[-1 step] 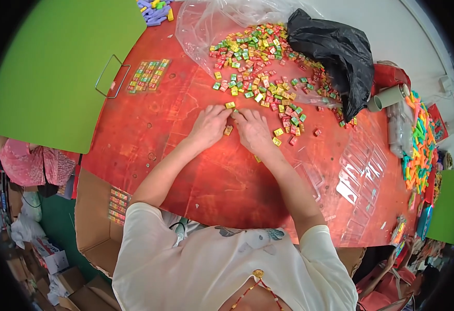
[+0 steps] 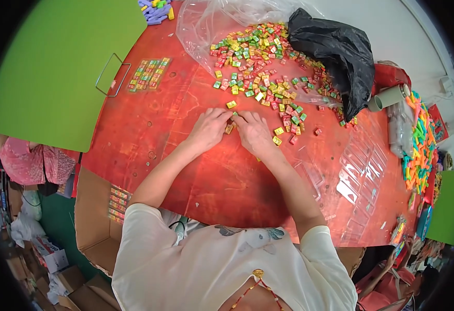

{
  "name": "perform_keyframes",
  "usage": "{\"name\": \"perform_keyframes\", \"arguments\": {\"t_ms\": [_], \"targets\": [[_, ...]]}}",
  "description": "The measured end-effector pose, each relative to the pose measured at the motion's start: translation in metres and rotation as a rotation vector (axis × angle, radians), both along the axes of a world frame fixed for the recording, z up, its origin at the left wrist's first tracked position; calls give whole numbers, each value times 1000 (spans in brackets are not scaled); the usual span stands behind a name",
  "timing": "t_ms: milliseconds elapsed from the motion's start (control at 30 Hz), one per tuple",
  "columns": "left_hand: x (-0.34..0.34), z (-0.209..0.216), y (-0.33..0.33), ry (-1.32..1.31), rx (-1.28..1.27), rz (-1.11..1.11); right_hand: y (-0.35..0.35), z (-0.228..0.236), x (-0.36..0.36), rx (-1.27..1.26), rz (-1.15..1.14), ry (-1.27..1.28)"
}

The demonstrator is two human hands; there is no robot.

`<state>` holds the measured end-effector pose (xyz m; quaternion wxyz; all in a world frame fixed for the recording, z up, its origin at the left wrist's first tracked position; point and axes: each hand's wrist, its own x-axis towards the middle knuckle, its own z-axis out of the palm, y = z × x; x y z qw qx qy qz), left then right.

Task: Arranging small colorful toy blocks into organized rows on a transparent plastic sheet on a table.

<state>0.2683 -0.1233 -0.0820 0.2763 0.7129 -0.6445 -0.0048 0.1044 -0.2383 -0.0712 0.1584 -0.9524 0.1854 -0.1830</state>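
Note:
My left hand and my right hand meet over the red table, fingers bent and closed, tips almost together. Pinched between their fingertips is a small green block, mostly covered by the fingers. A yellow block lies just beyond the fingertips. Another yellowish block sits in the gap between my hands, close to the left thumb. Farther out spreads a loose pile of small red, green and yellow blocks, each with printed faces. Several strays lie right of my right hand.
A clear plastic bag and a black bag border the pile. Clear compartment trays lie right. A filled tray rests left, beside a green board. A cardboard box stands below the table's left edge.

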Motion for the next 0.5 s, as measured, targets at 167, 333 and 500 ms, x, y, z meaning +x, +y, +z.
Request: {"name": "perform_keyframes", "arguments": {"t_ms": [167,333,500], "targets": [[5,28,47,593,40,-35,9,11,-35,111,27,-86],[16,33,69,176,209,140,23,19,-26,-59,28,-136],[-4,39,63,-121,412,247,44,14,-8,-153,-17,-61]]}}
